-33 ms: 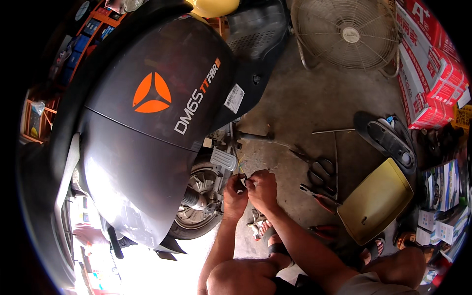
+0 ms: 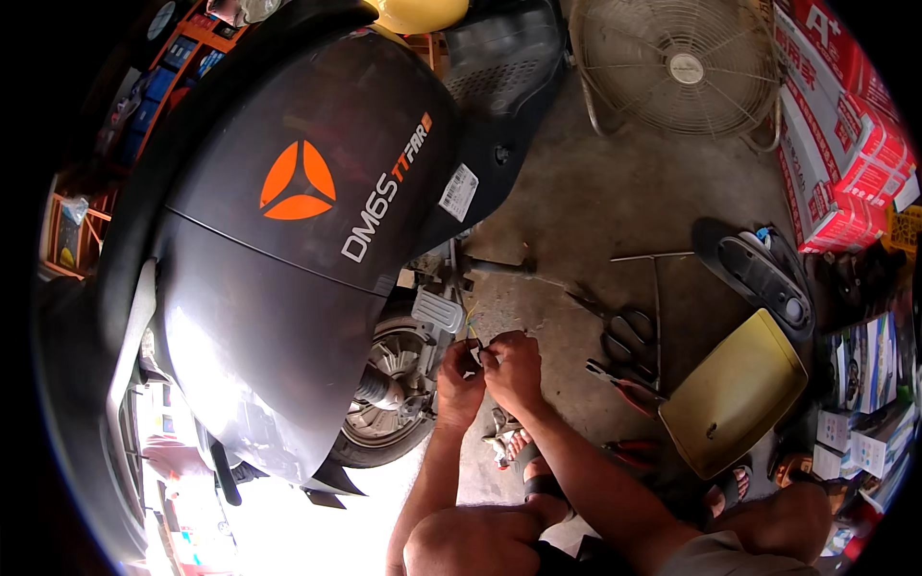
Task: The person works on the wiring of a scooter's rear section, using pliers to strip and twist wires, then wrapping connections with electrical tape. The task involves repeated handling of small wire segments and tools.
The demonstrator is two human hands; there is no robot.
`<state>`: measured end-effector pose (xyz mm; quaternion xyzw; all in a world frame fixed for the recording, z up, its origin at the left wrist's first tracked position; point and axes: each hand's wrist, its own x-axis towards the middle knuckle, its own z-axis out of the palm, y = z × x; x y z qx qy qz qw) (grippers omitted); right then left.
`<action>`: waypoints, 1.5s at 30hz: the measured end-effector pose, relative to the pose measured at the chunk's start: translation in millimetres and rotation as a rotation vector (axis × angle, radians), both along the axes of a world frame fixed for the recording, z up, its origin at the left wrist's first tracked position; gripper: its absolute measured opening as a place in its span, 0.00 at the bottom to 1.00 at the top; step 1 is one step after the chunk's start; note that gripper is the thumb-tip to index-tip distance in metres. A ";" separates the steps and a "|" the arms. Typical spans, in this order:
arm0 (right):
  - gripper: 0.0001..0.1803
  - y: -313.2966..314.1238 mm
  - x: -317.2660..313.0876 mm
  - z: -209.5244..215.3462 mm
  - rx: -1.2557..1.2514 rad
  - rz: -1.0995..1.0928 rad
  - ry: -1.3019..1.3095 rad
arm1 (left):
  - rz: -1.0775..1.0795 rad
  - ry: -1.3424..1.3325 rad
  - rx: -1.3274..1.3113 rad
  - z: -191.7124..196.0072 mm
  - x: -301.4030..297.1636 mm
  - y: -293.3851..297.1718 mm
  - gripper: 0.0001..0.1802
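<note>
A big dark grey scooter (image 2: 288, 250) fills the left side, with an orange triangle mark on its body. Its back wheel (image 2: 384, 384) sits low, near the middle, just left of the hands. The scooter stands on a grey concrete floor (image 2: 595, 211).

Far off at the top right stands a round metal fan (image 2: 677, 67). To the right of the fan is a stack of red and white boxes (image 2: 836, 144). Near the right side lies a yellow plastic cover (image 2: 735, 394), flat on the floor. Just beyond it lies a black scooter part (image 2: 759, 274).

Both arms come up from the near edge. The left hand (image 2: 459, 379) and the right hand (image 2: 514, 370) are close together, touching at the fingertips, right beside the wheel. Both have their fingers pinched shut on thin wires (image 2: 473, 326) that run up toward the scooter. The wires are yellow and very small, so it is hard to see just how each hand's grip has them.

On the floor to the right of the hands lie black scissors (image 2: 629, 336) and red-handled pliers (image 2: 619, 379). Another red-handled tool (image 2: 629, 451) lies nearer. A thin metal rod (image 2: 653, 256) lies farther off. A foot in a sandal (image 2: 538, 475) shows under the right arm.
</note>
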<state>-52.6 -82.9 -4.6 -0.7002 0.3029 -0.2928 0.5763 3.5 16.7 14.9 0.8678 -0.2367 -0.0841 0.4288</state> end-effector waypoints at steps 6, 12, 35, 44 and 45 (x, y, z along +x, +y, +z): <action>0.07 1.6 17.0 -50.7 0.286 0.113 -0.273 | -0.035 0.235 -0.168 2.0 -3.4 -7.5 0.25; 0.07 -17.1 8.9 -48.8 1.043 0.644 -0.299 | -0.020 0.550 -0.359 9.3 -4.6 -1.1 0.27; 0.14 -25.8 13.2 -42.8 0.595 0.568 -0.160 | -0.060 0.496 -0.288 -7.6 3.6 11.0 0.31; 0.15 -27.1 11.3 -58.7 0.789 0.547 -0.397 | 0.007 0.577 -0.387 6.6 -4.9 1.1 0.32; 0.15 -25.8 10.3 -55.6 0.651 0.552 -0.309 | 0.004 0.574 -0.391 5.1 -3.7 3.2 0.32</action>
